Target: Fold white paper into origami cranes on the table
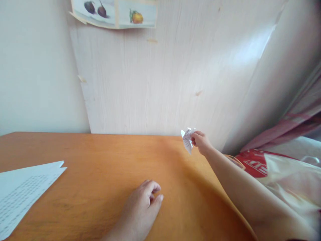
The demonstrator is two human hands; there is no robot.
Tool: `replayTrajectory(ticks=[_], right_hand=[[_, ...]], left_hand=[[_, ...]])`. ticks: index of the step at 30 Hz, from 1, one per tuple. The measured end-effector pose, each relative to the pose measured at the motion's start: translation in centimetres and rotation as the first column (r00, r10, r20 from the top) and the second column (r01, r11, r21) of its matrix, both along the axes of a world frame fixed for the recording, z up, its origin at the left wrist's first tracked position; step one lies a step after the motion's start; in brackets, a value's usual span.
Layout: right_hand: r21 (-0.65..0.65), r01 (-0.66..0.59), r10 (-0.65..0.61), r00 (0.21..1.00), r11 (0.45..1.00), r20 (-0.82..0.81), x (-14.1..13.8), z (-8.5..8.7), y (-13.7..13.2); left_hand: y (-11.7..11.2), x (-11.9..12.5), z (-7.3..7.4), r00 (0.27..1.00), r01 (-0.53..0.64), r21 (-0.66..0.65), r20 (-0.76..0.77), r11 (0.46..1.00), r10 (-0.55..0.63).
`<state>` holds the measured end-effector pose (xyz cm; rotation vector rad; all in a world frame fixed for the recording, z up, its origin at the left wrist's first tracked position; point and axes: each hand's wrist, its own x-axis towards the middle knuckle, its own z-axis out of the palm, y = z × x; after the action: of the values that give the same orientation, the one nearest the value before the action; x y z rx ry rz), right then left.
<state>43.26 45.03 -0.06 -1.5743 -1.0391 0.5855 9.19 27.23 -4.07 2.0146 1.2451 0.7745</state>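
Note:
My right hand [201,143] pinches a small piece of folded white paper [187,140] with printed marks on it. It is held up over the far right part of the wooden table [100,174]. The paper has several pointed corners, and its right part is hidden by my fingers. Nearer to me, my left hand [145,204] rests on the tabletop with nothing in it. Its fingers are loosely curled, and a gap shows between thumb and index finger.
Printed white sheets [27,190] lie stacked at the table's left. Behind the table stands a pale wood-grain panel [140,83] with fruit pictures [135,15] on top. Right of the table edge are a red-and-white bag [255,164] and a pink curtain [283,124].

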Motion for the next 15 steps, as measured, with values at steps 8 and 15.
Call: replayTrajectory(ticks=[8,15], right_hand=[[0.007,0.305,-0.305,0.952,0.952,-0.025,7.4,0.6,-2.3],[-0.165,0.268,-0.271,0.962,0.949,0.002,8.6,-1.5,0.3]], left_hand=[[0.1,-0.1,0.0,1.000,0.010,0.000,-0.002,1.000,-0.010],[0.0,-0.2,0.0,1.000,-0.011,-0.030,-0.026,0.999,0.010]])
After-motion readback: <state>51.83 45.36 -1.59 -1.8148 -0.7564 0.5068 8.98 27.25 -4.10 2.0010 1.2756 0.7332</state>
